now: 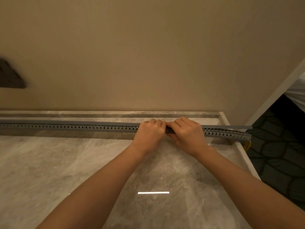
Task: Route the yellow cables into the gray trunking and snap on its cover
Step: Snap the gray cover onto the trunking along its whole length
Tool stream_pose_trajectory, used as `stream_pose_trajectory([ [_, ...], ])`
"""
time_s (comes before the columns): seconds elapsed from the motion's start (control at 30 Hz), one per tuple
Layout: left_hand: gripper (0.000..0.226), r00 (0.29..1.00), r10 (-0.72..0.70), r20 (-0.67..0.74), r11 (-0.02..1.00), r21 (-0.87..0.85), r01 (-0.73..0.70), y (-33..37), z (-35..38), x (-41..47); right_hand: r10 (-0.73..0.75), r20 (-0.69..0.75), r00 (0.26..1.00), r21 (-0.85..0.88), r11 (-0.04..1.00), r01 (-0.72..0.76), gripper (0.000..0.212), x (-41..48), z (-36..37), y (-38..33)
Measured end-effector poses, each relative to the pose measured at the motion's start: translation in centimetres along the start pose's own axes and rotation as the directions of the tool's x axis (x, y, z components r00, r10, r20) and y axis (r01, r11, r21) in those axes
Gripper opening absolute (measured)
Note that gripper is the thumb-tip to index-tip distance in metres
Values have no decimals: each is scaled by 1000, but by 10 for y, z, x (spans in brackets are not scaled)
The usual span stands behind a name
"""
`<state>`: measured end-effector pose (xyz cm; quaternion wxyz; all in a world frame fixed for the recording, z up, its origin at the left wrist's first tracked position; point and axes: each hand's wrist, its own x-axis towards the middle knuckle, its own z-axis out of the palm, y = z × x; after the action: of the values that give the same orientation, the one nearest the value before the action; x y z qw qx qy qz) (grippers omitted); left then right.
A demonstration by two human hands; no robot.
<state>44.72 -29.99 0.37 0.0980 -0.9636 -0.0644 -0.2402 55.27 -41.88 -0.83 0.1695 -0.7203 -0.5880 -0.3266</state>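
A long gray slotted trunking (82,128) lies across the far side of the marble table, parallel to the wall. Its flat gray cover (92,123) sits flush on top left of my hands. Right of them the cover (231,126) stands lifted off the trunking and juts past the table's end. My left hand (149,131) and my right hand (186,132) sit side by side on the trunking, fingers curled over the cover and gripping it. A bit of yellow cable (247,145) hangs out below the trunking's right end.
The glossy marble table (66,162) ends at a pale raised edge (244,156) on the right, with dark patterned floor beyond. A beige wall rises right behind the trunking. A dark blurred object (11,76) sits on the wall at far left.
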Motion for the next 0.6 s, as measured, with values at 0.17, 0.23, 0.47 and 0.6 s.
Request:
stream_pose_trajectory([
  [0.17,29,1000,14,5,1000,12,-14,0,1,2,13,38,999,71,997,-15,17,1,1,5],
  [0.23,29,1000,13,12,1000,23,-13,0,1,2,-4,48,999,98,995,-1,18,-1,0,8],
  [0.47,32,1000,14,8,1000,25,-14,-2,0,2,16,106,994,97,995,-26,38,-18,-16,38],
  [0.6,31,1000,13,13,1000,21,-13,-1,0,1,11,115,993,101,995,-23,40,-23,-21,49],
])
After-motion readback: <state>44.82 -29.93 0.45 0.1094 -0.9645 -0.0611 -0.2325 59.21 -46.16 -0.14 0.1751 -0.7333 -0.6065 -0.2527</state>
